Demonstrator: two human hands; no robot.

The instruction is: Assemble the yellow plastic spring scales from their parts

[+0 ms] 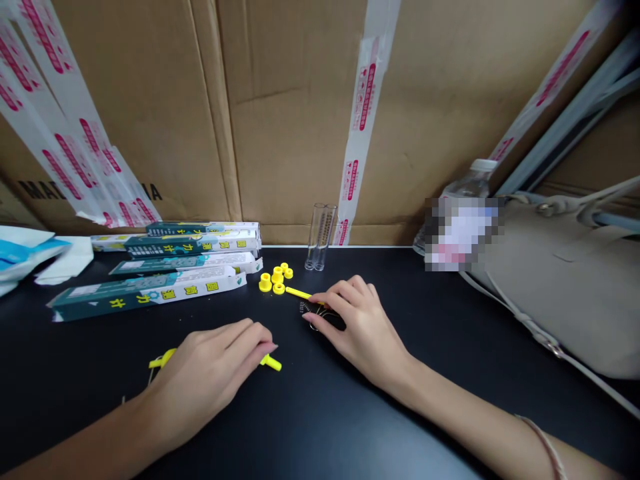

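My left hand [215, 373] is closed round a spring scale [271, 362] lying low over the table. Its yellow ends stick out on both sides of my fingers, and a thin wire shows at the left; the middle is hidden by my hand. My right hand [360, 327] reaches over a small metal spring [304, 308] and wire hooks [315, 327], thumb and forefinger apart. A thin yellow rod [299, 293] runs under its fingertips. Just left of the rod several yellow caps and rings [277, 275] are grouped. Behind them two clear tubes [320, 237] stand upright side by side.
Several green and white boxes [150, 293] with yellow lettering lie at the left back. A white and blue plastic wrapper [30, 257] is at the far left. On the right are a clear bottle [480, 177] and a grey bag [565, 287]. Cardboard [290, 120] walls off the back.
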